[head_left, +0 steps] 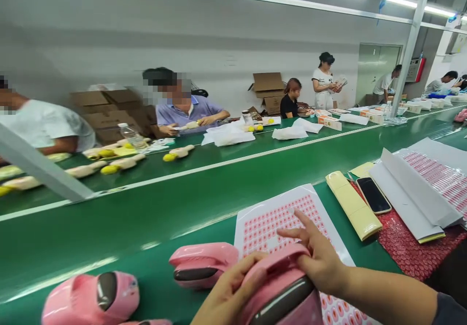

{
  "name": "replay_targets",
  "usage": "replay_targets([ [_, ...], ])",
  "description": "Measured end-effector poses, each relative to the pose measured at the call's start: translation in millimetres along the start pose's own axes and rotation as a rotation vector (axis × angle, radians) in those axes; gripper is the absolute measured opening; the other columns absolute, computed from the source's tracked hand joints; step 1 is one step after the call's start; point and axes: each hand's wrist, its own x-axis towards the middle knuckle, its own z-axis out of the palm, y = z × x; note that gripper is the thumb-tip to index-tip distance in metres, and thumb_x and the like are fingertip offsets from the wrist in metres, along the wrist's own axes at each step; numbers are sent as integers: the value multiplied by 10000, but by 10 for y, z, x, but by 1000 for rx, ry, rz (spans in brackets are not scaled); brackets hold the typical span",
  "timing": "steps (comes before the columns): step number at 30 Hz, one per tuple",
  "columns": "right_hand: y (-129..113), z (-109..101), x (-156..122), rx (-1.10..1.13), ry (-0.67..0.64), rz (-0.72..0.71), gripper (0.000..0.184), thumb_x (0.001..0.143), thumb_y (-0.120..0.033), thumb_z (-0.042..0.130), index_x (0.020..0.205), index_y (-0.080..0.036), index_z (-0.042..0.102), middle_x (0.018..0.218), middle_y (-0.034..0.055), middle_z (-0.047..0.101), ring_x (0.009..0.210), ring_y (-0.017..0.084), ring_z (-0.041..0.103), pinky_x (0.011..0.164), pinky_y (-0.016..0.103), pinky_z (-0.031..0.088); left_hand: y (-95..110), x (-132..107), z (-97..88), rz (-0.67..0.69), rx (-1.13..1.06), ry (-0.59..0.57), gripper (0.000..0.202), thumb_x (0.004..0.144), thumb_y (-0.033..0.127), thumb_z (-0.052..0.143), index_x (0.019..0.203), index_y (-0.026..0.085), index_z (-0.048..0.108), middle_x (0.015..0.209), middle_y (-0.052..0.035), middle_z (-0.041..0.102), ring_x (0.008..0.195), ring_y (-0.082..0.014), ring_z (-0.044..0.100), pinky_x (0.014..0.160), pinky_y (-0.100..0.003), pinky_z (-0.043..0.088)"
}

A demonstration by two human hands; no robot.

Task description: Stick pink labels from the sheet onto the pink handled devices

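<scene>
As I read the feed from here, the left hand and right hand sit apart but are both clamped on one pink device. The left cups its lower side, and the right wraps over its top edge, with two fingers spread above a sheet of pink labels. The device overlaps the sheet's lower edge; I can't tell whether they touch. Two more pink devices lie on the green belt to the left. Right of the sheet are a yellow strip and a phone, which rests on red bubble wrap beside folded white card. Across the belt, a co-worker in a blue shirt handles a cream-and-yellow item among others on a second belt, with cardboard boxes behind.
</scene>
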Motion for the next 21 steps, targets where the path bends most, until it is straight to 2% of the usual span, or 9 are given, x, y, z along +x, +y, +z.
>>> replay_targets([
  [4,64,-28,245,312,354,276,727,642,-186,639,1313,-190,361,1108,75,627,878,175,642,711,281,503,-459,285,51,135,-277,64,631,383,749,659,814,291,706,803,-59,715,968,-389,594,777,-520,503],
  [6,55,-32,346,327,425,342,659,650,-214,627,1268,-159,405,1025,76,647,821,174,643,626,258,501,-641,360,156,197,-344,101,716,304,635,771,940,316,688,936,-44,716,1078,-395,541,891,-523,450],
  [8,58,-36,396,259,391,336,622,649,-235,610,1241,-177,429,1036,74,638,783,175,637,547,246,486,-748,428,250,208,-364,91,766,361,583,787,1059,298,650,1002,-63,705,1142,-398,495,941,-538,410],
  [10,115,-44,397,179,324,291,643,635,-241,610,1250,-226,423,1107,65,607,771,172,632,509,239,475,-818,504,276,214,-453,53,786,447,642,718,1142,290,607,1064,-75,686,1177,-392,466,960,-547,391],
  [12,234,-65,375,123,290,245,717,616,-215,617,1292,-255,381,1202,72,555,781,161,628,523,237,480,-914,581,221,184,-604,41,770,536,732,590,1182,314,577,1092,-60,678,1190,-367,465,975,-530,386],
  [14,369,-121,370,67,253,262,789,613,-194,608,1344,-246,315,1262,101,513,745,145,627,524,235,478,-1057,640,114,120,-738,107,686,632,745,484,1192,357,560,1044,-32,699,1166,-325,502,978,-491,399],
  [16,440,-254,432,-55,182,302,814,614,-180,608,1362,-238,293,1293,122,488,700,135,624,495,232,468,-1212,667,-10,65,-816,199,576,711,686,452,1202,397,537,985,-9,718,1100,-289,563,953,-455,433],
  [18,388,-508,592,-300,181,302,742,609,-178,642,1306,-234,392,1264,110,516,710,146,626,477,228,464,-1322,665,-121,23,-866,179,513,750,611,481,1226,420,500,985,0,718,1020,-273,614,900,-437,477],
  [21,142,-1104,966,-729,484,181,390,680,-211,676,1061,-191,590,1081,58,617,899,169,600,687,263,501,-1350,646,-223,102,-1001,75,521,767,535,526,1269,418,444,1070,-15,688,956,-272,643,807,-437,523],
])
